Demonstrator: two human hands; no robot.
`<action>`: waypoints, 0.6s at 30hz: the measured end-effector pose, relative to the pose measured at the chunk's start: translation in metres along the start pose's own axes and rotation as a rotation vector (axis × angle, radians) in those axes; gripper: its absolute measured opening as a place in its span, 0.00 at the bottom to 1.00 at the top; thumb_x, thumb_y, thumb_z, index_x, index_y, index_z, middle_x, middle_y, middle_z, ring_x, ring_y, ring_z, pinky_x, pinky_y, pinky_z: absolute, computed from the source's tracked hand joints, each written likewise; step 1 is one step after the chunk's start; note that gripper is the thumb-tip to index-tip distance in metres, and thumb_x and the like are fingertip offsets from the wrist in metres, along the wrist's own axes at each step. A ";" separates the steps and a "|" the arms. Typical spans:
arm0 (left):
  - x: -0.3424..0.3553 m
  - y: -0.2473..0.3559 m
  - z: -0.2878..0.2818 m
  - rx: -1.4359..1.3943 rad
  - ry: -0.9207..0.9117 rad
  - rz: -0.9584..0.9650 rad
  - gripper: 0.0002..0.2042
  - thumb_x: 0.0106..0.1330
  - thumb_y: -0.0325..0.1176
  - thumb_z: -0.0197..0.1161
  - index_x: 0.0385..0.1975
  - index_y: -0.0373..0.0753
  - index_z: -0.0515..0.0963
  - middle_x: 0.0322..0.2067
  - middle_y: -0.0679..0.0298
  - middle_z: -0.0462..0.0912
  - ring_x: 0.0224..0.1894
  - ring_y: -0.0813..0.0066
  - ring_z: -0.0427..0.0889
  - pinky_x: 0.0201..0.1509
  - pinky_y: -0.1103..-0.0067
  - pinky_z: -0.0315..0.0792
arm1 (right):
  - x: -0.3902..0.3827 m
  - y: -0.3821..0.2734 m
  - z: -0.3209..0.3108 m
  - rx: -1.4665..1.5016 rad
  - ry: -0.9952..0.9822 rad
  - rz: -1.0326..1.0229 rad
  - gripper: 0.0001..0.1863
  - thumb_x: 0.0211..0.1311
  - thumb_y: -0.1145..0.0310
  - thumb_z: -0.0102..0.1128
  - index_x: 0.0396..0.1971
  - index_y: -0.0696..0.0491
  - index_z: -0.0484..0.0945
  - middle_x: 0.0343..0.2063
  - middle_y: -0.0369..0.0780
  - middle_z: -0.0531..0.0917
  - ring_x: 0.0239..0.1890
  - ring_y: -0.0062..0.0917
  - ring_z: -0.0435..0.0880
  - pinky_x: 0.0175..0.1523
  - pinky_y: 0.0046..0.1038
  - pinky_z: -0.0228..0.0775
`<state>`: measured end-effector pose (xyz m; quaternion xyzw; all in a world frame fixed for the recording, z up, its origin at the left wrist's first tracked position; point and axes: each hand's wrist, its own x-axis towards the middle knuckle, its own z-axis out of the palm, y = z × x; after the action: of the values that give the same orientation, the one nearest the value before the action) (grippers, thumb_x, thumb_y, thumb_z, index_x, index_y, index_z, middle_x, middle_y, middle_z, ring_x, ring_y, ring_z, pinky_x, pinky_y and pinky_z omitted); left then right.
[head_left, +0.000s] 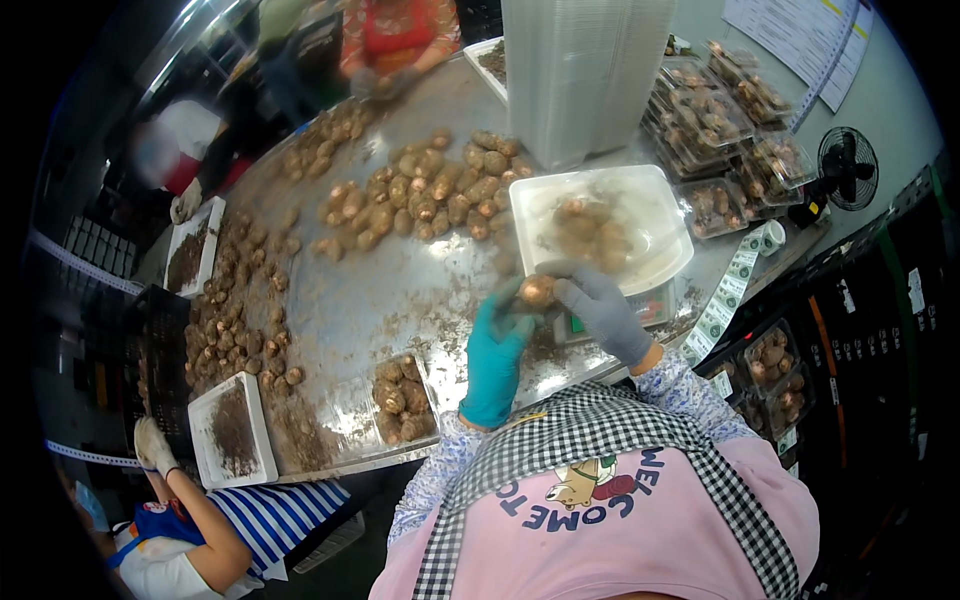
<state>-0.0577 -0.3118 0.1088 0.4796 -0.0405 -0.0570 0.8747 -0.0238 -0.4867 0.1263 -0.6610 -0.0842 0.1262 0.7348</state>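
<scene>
Between my two gloved hands is a small round brown taro (537, 291). My left hand (493, 352), in a teal glove, has its fingers closed on the taro's left side. My right hand (600, 308), in a grey glove, grips it from the right. Just beyond my hands, a white tub (655, 225) holds several taros (590, 235), somewhat blurred. The tub sits on what looks like a scale (650, 310), mostly hidden under it. To the left of my left hand, a clear plastic tray (430, 390) filled with taros (402, 398) lies at the table's near edge.
Loose taros (430, 185) are heaped across the metal table (350, 310). A tall stack of clear trays (580, 80) stands behind the tub, with packed boxes (710, 120), a label roll (768, 238) and a fan (847, 168) rightward. White soil-strewn trays (262, 430) line the left edge. Co-workers stand around.
</scene>
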 end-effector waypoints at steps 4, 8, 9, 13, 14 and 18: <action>-0.002 0.002 -0.003 0.138 0.092 -0.004 0.28 0.64 0.30 0.65 0.64 0.36 0.64 0.55 0.59 0.73 0.50 0.74 0.75 0.54 0.78 0.74 | 0.003 0.002 0.013 -0.103 -0.028 -0.052 0.18 0.71 0.66 0.51 0.56 0.58 0.72 0.45 0.39 0.80 0.45 0.16 0.78 0.51 0.21 0.71; -0.003 0.008 -0.009 0.110 0.094 -0.048 0.28 0.65 0.30 0.64 0.64 0.36 0.64 0.54 0.60 0.73 0.50 0.73 0.75 0.53 0.78 0.74 | 0.003 -0.009 0.020 -0.031 -0.060 0.035 0.18 0.70 0.69 0.52 0.57 0.59 0.71 0.46 0.40 0.80 0.47 0.17 0.77 0.53 0.21 0.71; -0.005 0.004 -0.013 0.081 0.082 -0.051 0.28 0.66 0.31 0.64 0.64 0.36 0.63 0.55 0.59 0.73 0.49 0.73 0.75 0.53 0.77 0.74 | 0.000 -0.005 0.022 -0.006 -0.066 0.014 0.18 0.69 0.70 0.53 0.57 0.59 0.71 0.46 0.40 0.79 0.47 0.18 0.77 0.52 0.21 0.71; -0.004 -0.002 -0.013 0.013 0.070 -0.074 0.28 0.68 0.33 0.61 0.66 0.35 0.61 0.55 0.59 0.73 0.48 0.73 0.76 0.52 0.77 0.73 | 0.001 0.007 0.019 0.060 -0.098 -0.060 0.20 0.66 0.72 0.56 0.57 0.58 0.71 0.47 0.41 0.78 0.47 0.19 0.77 0.52 0.22 0.72; -0.003 -0.002 -0.010 0.023 0.060 -0.075 0.28 0.68 0.33 0.60 0.66 0.35 0.61 0.55 0.59 0.73 0.48 0.73 0.76 0.52 0.77 0.73 | 0.000 0.012 0.017 0.074 -0.105 -0.066 0.20 0.66 0.72 0.57 0.57 0.57 0.71 0.47 0.41 0.78 0.47 0.19 0.77 0.51 0.23 0.72; -0.001 -0.005 -0.011 0.268 0.050 -0.135 0.27 0.70 0.33 0.57 0.67 0.35 0.60 0.52 0.58 0.74 0.47 0.74 0.75 0.52 0.77 0.73 | 0.003 0.007 0.002 -0.262 -0.008 -0.264 0.19 0.63 0.69 0.60 0.53 0.55 0.74 0.42 0.38 0.78 0.45 0.20 0.78 0.50 0.24 0.72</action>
<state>-0.0571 -0.3050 0.0983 0.5949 0.0064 -0.0976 0.7978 -0.0221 -0.4828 0.1198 -0.7337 -0.1891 0.0193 0.6523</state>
